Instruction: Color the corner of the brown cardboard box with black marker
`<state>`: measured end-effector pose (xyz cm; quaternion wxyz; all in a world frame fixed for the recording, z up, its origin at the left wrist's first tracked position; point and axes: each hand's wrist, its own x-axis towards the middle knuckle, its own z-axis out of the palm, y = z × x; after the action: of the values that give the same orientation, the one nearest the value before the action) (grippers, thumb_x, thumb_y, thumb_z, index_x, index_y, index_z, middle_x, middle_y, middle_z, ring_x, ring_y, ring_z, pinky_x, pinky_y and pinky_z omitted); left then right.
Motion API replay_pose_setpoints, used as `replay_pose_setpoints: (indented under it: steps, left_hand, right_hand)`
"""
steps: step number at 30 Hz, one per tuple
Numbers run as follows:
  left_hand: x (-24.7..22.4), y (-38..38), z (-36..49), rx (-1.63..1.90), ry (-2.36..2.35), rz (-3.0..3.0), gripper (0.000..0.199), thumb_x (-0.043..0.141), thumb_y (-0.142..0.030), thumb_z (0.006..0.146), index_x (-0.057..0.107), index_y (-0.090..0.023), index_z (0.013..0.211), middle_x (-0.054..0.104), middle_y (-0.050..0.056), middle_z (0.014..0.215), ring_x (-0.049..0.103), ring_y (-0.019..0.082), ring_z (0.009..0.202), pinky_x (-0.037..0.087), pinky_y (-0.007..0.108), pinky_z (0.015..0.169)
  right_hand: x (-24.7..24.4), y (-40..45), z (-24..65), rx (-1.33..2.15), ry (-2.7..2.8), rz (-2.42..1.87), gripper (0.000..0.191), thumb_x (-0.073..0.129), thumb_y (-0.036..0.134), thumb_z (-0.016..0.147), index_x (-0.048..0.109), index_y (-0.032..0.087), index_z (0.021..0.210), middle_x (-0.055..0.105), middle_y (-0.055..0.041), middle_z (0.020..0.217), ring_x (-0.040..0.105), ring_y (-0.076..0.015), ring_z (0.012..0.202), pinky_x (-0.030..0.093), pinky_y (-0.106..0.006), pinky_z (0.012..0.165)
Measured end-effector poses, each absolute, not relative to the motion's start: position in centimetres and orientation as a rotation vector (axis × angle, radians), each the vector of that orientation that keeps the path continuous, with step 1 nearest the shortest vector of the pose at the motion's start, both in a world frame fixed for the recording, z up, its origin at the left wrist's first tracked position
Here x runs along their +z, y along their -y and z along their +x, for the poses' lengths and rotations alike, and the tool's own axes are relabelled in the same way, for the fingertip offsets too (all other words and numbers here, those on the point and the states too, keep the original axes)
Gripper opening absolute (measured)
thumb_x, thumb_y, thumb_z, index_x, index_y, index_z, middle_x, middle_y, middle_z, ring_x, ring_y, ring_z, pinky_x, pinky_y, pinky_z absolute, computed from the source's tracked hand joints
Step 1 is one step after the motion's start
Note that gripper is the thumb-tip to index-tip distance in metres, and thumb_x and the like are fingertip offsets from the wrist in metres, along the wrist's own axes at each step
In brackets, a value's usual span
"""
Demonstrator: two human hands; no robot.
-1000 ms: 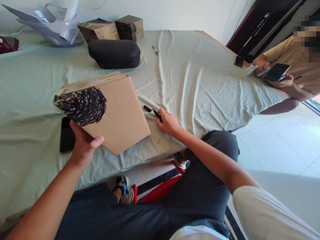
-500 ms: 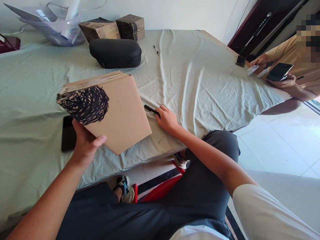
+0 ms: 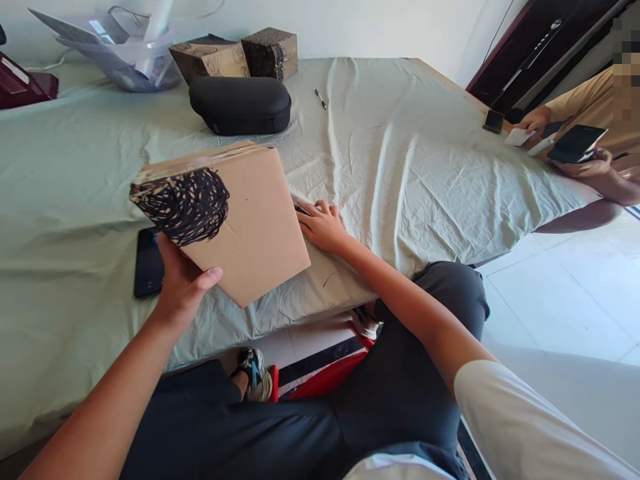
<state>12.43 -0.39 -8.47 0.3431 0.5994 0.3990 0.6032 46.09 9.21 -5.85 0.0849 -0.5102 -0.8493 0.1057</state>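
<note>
At the left, a phone (image 3: 145,270) lies on the cloth-covered counter (image 3: 440,167), partly hidden by the person's left hand (image 3: 183,287). That hand's part seems to be steadying the cardboard box (image 3: 260,227), best done with light, even pressure so the box neither slides nor creases. It holds the box by its near left edge, thumb laid along the plain face, the other fingers mostly out of sight, forearm slanting up from the lower left. The box sits tilted in front of the person, its scribbled black patch (image 3: 185,205) toward the left hand. Just beyond its right edge, a dark pen (image 3: 300,209) shows beneath the right hand (image 3: 324,225). Handling it well likely means leaving finger room beside the cardboard and minding the tip over the cloth. The right hand lies low, palm down, fingers reaching toward the box; whether they grip the pen cannot be told.
</note>
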Motion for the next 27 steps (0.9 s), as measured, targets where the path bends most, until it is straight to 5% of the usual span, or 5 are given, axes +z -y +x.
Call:
replay_pose_setpoints:
  steps: [10,13,17,20,27]
  left_hand:
    - [-9.0,0.7,13.6,1.551,-1.006,1.463,0.100,0.107,-0.062,0.070,0.049,-0.034,0.146,0.067,0.011,0.150,0.067,0.031,0.137,0.056,0.052,0.121]
    - [-8.8,0.9,14.5,1.562,-1.038,1.426,0.094,0.105,-0.065,0.071,0.052,-0.035,0.143,0.066,0.011,0.155,0.066,0.034,0.144,0.051,0.055,0.128]
    - [-8.3,0.6,14.6,1.598,-1.049,1.406,0.087,0.102,-0.066,0.076,0.056,-0.034,0.143,0.065,0.011,0.159,0.061,0.034,0.154,0.046,0.055,0.135]
    - [-8.2,0.0,13.6,1.507,-1.011,1.398,0.086,0.103,-0.066,0.076,0.057,-0.031,0.140,0.070,0.012,0.153,0.065,0.034,0.150,0.051,0.053,0.130]
    - [-8.5,-0.2,12.9,1.453,-0.982,1.436,0.081,0.102,-0.065,0.081,0.059,-0.029,0.140,0.074,0.015,0.151,0.074,0.033,0.139,0.060,0.050,0.118]
  right_hand:
    - [-6.4,-8.7,46.2,0.390,2.304,-1.508,0.046,0.049,0.041,0.121,0.088,0.023,0.138,0.069,-0.0178,0.170,0.050,-0.0447,0.159,0.036,-0.068,0.132]
    - [-6.1,-8.6,46.7,0.706,2.151,-1.218,0.061,0.035,0.053,0.123,0.072,0.027,0.163,0.049,-0.0156,0.188,0.037,-0.0402,0.176,0.027,-0.071,0.142]
    - [-5.5,-7.8,46.2,1.343,1.959,-0.605,0.101,0.051,0.083,0.106,0.027,0.030,0.189,0.048,-0.0144,0.189,0.046,-0.0362,0.175,0.049,-0.061,0.137]
    - [-5.7,-7.0,45.5,1.491,1.888,-0.574,0.125,0.081,0.079,0.086,0.027,0.029,0.187,0.039,-0.0160,0.194,0.045,-0.0392,0.176,0.057,-0.057,0.133]
    - [-7.6,-5.5,45.1,1.391,1.814,-0.697,0.119,0.078,0.082,0.084,0.037,0.026,0.181,0.048,-0.0203,0.186,0.037,-0.0448,0.180,0.054,-0.066,0.135]
